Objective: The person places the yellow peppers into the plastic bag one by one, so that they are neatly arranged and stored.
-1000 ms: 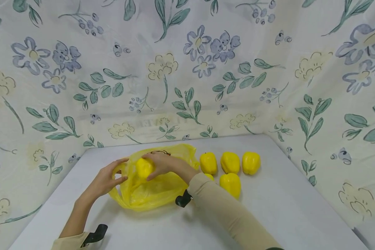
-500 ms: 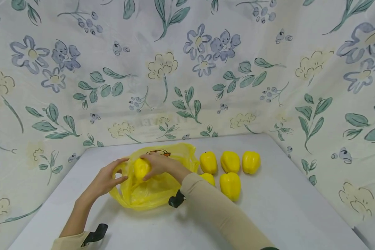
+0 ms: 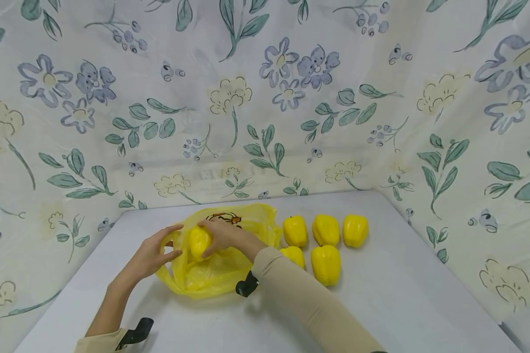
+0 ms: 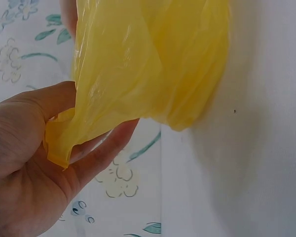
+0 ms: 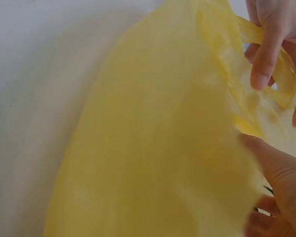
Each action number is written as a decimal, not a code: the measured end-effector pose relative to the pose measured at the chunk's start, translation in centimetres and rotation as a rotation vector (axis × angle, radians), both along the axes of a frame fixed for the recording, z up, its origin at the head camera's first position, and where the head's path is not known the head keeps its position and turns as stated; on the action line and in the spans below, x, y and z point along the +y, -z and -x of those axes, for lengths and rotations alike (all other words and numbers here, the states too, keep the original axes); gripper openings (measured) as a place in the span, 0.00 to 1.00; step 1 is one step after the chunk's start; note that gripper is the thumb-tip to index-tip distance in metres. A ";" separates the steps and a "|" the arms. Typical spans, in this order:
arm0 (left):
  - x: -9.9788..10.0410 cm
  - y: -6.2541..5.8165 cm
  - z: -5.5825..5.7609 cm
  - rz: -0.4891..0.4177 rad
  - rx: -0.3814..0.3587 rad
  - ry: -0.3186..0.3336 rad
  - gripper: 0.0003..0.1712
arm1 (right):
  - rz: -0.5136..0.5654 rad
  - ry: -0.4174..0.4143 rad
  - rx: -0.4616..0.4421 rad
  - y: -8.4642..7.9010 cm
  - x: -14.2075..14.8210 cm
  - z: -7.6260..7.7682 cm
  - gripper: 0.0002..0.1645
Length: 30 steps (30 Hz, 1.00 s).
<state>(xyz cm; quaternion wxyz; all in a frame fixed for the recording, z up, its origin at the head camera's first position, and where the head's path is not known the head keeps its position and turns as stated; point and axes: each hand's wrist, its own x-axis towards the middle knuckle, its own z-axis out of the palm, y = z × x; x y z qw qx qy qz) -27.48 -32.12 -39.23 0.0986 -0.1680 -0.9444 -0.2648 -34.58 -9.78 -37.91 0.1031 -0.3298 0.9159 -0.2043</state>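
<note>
A thin yellow plastic bag lies on the white table with its mouth spread. At its left side my left hand holds the handle, thumb and fingers curved round it; in the left wrist view a fold of the bag crosses the palm. My right hand reaches into the mouth and grips a yellow bell pepper at the bag's left part. In the right wrist view the bag's side hides that pepper, and the right thumb shows near the bag's edge.
Several more yellow bell peppers stand right of the bag: three in a back row, including one at the far end, and two in front, including this one. The right forearm partly covers the other. A flowered curtain surrounds the table.
The right hand has carried the bell pepper slightly left and deeper into the bag. The right forearm has shifted left, uncovering more of a front pepper. The left hand has stayed put.
</note>
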 end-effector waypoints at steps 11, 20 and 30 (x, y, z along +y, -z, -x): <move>0.0 -0.1 0.0 0.003 0.005 -0.002 0.39 | -0.039 -0.009 0.040 -0.6 0.2 0.1 0.51; 0.1 -0.2 -0.1 -0.005 0.006 0.001 0.38 | -0.079 -0.079 0.095 -2.1 1.6 0.0 0.49; 0.1 0.1 0.0 0.001 0.023 -0.008 0.38 | -0.071 -0.104 0.091 -4.6 5.2 -1.1 0.50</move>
